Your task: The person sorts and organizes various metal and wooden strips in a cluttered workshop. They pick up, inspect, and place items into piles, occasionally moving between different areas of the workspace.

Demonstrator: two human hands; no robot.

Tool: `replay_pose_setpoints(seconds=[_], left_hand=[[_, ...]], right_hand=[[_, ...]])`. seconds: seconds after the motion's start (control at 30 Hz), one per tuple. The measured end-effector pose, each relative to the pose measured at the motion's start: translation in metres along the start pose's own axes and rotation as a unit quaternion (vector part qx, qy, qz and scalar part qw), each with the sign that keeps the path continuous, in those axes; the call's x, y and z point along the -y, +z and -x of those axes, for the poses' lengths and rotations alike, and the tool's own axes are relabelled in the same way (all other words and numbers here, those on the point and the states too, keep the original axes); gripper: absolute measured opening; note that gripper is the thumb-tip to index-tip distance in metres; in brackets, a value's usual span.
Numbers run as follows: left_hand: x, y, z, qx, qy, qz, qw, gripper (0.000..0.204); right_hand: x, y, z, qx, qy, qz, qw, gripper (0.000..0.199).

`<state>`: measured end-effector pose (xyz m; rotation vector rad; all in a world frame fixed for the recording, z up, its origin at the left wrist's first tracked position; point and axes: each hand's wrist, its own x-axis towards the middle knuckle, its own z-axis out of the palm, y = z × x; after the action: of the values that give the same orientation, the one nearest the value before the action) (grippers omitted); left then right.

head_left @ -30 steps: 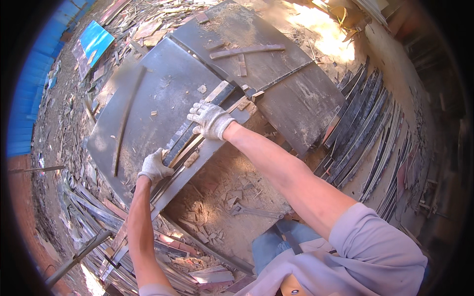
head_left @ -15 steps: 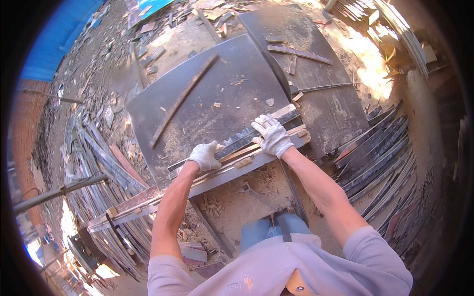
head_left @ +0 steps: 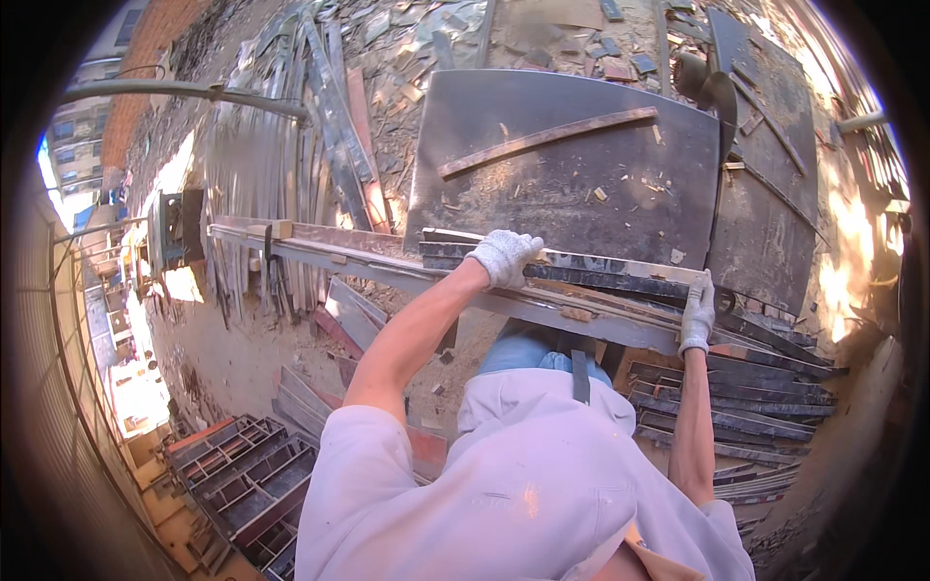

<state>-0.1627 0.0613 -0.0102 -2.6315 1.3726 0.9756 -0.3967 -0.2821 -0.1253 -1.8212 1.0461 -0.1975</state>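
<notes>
A long, dirt-caked metal rail [head_left: 387, 266] is laid across the front edge of a dark steel sheet [head_left: 572, 184], over a bundle of dark strips [head_left: 620, 281]. The gloved left hand [head_left: 504, 257] is curled over the rail's top, fingers closed on it. The gloved right hand [head_left: 696, 315] is wrapped round the rail's right end. Judged heavy, stiff, rough-edged; best held at two spread points.
</notes>
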Motion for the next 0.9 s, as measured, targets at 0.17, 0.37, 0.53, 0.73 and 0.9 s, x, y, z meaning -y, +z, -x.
replay_pose_setpoints(seconds=[0.17,0.37,0.53,0.73,0.9], left_hand=[[0.036,0.004,0.0,-0.014,-0.023,0.002,1.0,0.043],[0.085,-0.015,0.01,0.032,-0.049,-0.005,0.998,0.047],[0.13,-0.018,0.042,0.071,-0.088,-0.023,0.993,0.049],[0.193,-0.013,0.076,0.061,-0.08,-0.008,0.995,0.05],[0.245,-0.028,0.1,0.077,-0.068,0.0,0.995,0.05]], right_hand=[[0.009,0.024,-0.036,0.111,0.075,-0.13,0.982,0.047],[0.022,0.074,-0.035,0.133,0.139,-0.143,0.971,0.042],[0.037,0.129,-0.011,0.161,0.156,-0.109,0.969,0.049],[0.09,0.174,0.027,0.133,0.14,-0.065,0.979,0.056],[0.121,0.216,0.051,0.103,0.147,-0.061,0.982,0.058]])
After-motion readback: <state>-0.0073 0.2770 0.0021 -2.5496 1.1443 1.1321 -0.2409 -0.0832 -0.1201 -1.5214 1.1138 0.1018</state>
